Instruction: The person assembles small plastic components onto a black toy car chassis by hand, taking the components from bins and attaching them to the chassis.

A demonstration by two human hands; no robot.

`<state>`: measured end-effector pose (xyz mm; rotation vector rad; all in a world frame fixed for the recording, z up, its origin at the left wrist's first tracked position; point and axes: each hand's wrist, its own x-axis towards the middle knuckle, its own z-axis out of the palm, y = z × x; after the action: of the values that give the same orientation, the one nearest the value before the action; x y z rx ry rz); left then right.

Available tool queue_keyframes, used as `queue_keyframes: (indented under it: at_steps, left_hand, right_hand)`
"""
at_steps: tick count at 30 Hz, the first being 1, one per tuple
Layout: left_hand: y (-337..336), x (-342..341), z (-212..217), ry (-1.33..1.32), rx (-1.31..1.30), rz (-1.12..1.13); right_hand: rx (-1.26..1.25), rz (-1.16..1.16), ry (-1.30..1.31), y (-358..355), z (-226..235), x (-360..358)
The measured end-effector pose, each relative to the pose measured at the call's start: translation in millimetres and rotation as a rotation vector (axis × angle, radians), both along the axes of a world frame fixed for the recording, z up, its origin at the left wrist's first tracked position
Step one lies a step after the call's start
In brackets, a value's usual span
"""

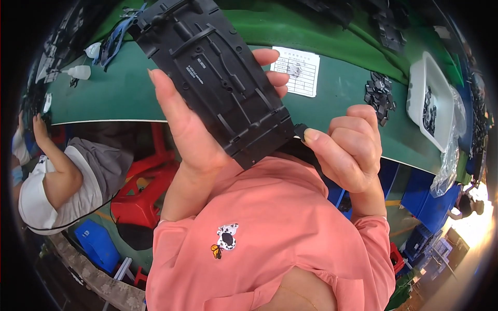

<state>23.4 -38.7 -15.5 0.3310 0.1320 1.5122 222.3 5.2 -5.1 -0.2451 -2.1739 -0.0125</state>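
A long black moulded plastic panel [215,78] with ribs and small holes tilts in front of me, over the table's near edge. My left hand [189,127] is closed around it, the thumb on its left edge and fingertips showing past its right edge. At the panel's lower right corner, my right hand [350,147] pinches a small black plastic piece [300,130] between thumb and curled fingers. The piece is right beside the panel's edge; whether the two touch I cannot tell.
On the green table [342,103] lie a printed paper form [295,71] and a pile of small black pieces [380,96]. A white tray [417,98] holding more stands at the right. At the left are a small white bottle [80,72], a red stool [137,202] and a seated co-worker [78,176].
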Motion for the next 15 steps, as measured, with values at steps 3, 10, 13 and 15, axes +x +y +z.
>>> queue_keyframes:
  at_steps: [3, 10, 13, 15]
  left_hand:
    - [-2, 5, 2, 0.003, -0.029, 0.035]
    - [-3, 11, 7, 0.062, -0.058, 0.076]
    - [-3, 12, 9, 0.054, -0.079, 0.078]
    - [-3, 13, 10, 0.086, -0.081, 0.094]
  right_hand:
    - [0.014, 0.006, -0.011, 0, -3, 0]
    - [0.019, 0.014, -0.031, 1, -4, 1]
    - [0.023, 0.009, -0.046, 1, -3, 1]
    - [0.027, 0.014, -0.051, 2, -3, 1]
